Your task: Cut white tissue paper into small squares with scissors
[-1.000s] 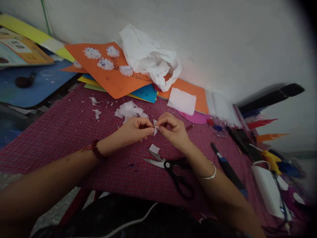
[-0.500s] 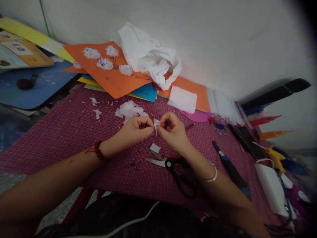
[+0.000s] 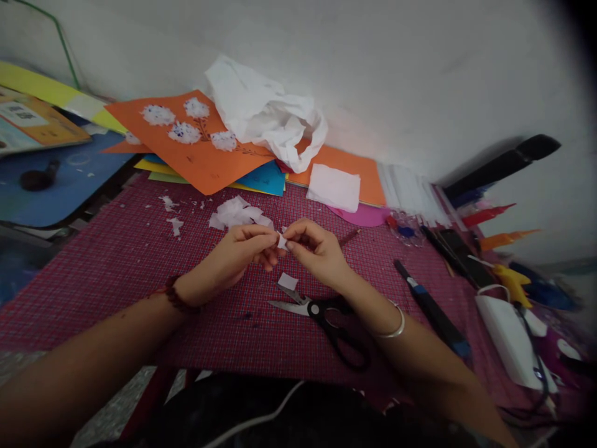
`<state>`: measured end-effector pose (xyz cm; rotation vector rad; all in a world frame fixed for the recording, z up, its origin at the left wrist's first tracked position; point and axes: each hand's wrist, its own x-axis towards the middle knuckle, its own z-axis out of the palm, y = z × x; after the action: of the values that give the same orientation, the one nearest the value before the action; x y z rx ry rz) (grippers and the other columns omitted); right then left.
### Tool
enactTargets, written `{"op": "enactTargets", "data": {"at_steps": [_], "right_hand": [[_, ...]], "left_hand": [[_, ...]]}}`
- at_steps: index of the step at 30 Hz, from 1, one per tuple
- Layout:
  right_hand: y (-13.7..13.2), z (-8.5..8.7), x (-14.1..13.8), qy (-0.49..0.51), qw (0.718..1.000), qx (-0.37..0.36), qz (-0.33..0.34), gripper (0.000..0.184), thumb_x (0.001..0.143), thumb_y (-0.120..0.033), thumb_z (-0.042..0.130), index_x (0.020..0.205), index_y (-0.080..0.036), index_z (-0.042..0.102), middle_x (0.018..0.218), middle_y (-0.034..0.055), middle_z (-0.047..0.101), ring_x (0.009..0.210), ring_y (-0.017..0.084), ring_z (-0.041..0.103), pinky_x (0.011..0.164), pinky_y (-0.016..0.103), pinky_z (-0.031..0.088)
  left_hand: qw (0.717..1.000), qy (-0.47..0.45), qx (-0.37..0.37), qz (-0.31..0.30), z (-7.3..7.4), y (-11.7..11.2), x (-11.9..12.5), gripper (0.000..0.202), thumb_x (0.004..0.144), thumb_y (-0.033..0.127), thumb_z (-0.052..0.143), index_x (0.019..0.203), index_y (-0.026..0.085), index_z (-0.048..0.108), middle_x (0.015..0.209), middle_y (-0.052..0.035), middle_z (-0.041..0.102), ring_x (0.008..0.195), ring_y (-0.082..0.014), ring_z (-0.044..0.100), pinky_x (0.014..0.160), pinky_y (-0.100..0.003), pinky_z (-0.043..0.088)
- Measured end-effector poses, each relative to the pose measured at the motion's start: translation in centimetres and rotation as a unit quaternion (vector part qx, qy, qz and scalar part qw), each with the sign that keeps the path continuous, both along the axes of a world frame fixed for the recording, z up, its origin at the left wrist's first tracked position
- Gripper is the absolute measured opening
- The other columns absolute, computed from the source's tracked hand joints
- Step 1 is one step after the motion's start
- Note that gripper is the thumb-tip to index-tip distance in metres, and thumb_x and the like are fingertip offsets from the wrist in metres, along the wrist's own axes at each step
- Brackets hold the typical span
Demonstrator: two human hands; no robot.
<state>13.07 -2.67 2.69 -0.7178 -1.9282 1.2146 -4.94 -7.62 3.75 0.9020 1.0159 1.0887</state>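
A small piece of thin white paper is held above the table between the 2 hands: it is pinched by thumb and finger of the right hand, and its other edge is gripped at the fingertips of the left hand, whose lower fingers are loosely curled.

At the right of the table, red and blue patches are seen at a small clear plastic container; whether they lie inside cannot be told. A crumpled white bag-like sheet is propped against the wall, its contents hidden.

The table is covered by a red-and-blue checked cloth. Just beyond the left hand, a loose pile of white paper pieces is gathered, with torn white scraps scattered to its left. Nearer the body, black-handled metal scissors are laid with blades parted, a white paper rectangle touching a blade tip. At the back, a large orange paper sheet is decorated with 4 fluffy white tufts.

On the left, a blue tabletop is seen; the scene is backed by a plain pale wall.
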Motion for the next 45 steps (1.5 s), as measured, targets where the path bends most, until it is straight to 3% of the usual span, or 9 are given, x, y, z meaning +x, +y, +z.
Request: {"op": "enactTargets", "data": {"at_steps": [7,18,27,34,45], "right_hand": [[0.1,0.3,0.1,-0.005,1.000,0.017,0.005,0.006,0.085,-0.018,0.060,0.089,-0.022,0.062,0.085,0.0015,0.062,0.079,0.015,0.060,0.073,0.032,0.048],[-0.1,0.8,-0.1,-0.020,0.998,0.057,0.001,0.009,0.085,-0.014,0.059,0.082,-0.022,0.063,0.083,0.0013,0.062,0.081,0.016,0.060,0.073,0.033,0.047],[-0.2,0.9,-0.1,-0.024,0.999,0.040,0.000,0.005,0.083,-0.021,0.063,0.079,-0.022,0.059,0.093,0.0037,0.063,0.089,0.018,0.060,0.079,0.035,0.049],[-0.1,0.6,-0.3,-0.048,0.998,0.032,0.000,0.008,0.080,-0.020,0.063,0.075,-0.022,0.058,0.094,0.0049,0.062,0.087,0.018,0.060,0.075,0.034,0.048],[0.4,0.1,0.0,0.000,0.997,-0.070,0.034,0.009,0.080,-0.025,0.066,0.075,-0.021,0.059,0.093,0.0038,0.064,0.088,0.017,0.061,0.080,0.035,0.048]], "left_hand": [[1.000,0.021,-0.003,0.001,0.2,-0.2,-0.2,0.014,0.069,0.024,0.073,0.079,0.015,0.070,0.065,-0.0014,0.070,0.054,-0.0103,0.060,0.051,-0.021,0.049],[0.997,0.077,0.029,-0.003,0.2,0.0,0.2,0.012,0.072,0.023,0.069,0.066,0.015,0.062,0.060,0.0023,0.060,0.049,-0.0064,0.053,0.048,-0.019,0.045],[0.990,0.126,0.058,0.007,0.0,0.0,0.2,0.012,0.073,0.025,0.063,0.066,0.016,0.061,0.058,0.0022,0.058,0.050,-0.0070,0.051,0.049,-0.020,0.044],[0.957,0.271,0.107,0.013,0.7,-0.4,0.3,0.015,0.074,0.023,0.058,0.062,0.016,0.061,0.051,0.0029,0.055,0.049,-0.0080,0.049,0.048,-0.020,0.037],[0.957,0.272,0.101,0.009,0.6,-0.4,0.1,0.017,0.075,0.022,0.056,0.062,0.016,0.065,0.053,0.0017,0.060,0.050,-0.0095,0.053,0.049,-0.020,0.040]]}}
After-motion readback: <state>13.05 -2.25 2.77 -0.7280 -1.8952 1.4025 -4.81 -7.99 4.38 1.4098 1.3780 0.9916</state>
